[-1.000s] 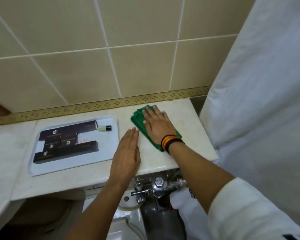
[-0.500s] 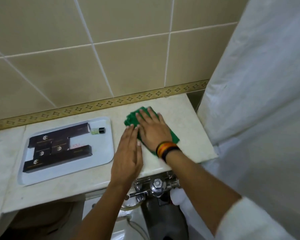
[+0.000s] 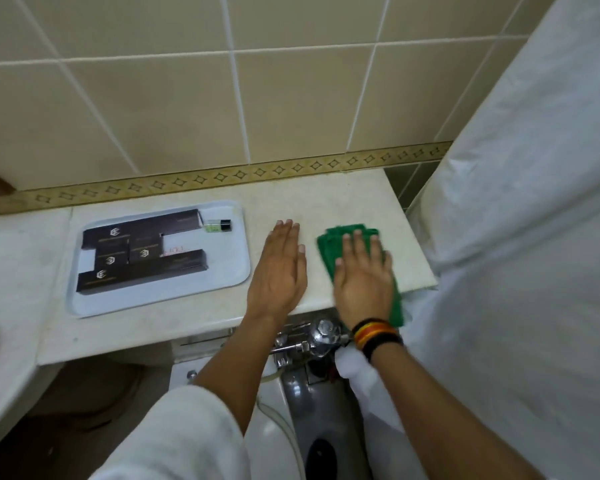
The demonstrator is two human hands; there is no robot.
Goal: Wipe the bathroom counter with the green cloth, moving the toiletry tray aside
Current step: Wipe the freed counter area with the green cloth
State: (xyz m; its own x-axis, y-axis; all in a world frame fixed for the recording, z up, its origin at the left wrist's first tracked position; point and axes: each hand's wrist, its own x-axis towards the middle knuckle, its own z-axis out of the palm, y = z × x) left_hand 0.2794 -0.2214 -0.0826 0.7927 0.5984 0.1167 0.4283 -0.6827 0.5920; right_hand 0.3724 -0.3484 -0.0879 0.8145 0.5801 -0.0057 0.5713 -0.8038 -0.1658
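The green cloth (image 3: 329, 242) lies folded on the pale counter (image 3: 343, 195) near its right end, its lower edge hanging over the front. My right hand (image 3: 362, 275) presses flat on the cloth, fingers spread. My left hand (image 3: 279, 271) rests flat and empty on the bare counter, between the cloth and the tray. The white toiletry tray (image 3: 232, 268) sits left of centre, holding several dark boxes (image 3: 142, 258) and a small green bottle (image 3: 219, 225).
A beige tiled wall (image 3: 222, 109) backs the counter. A white curtain (image 3: 534, 202) hangs close against the right end. Below the front edge are a chrome flush valve (image 3: 321, 336) and a toilet (image 3: 309, 410). A basin rim (image 3: 4, 341) is at left.
My right hand has dragged the cloth toward the front right of the counter, away from my left hand. The tray has not moved on the counter.
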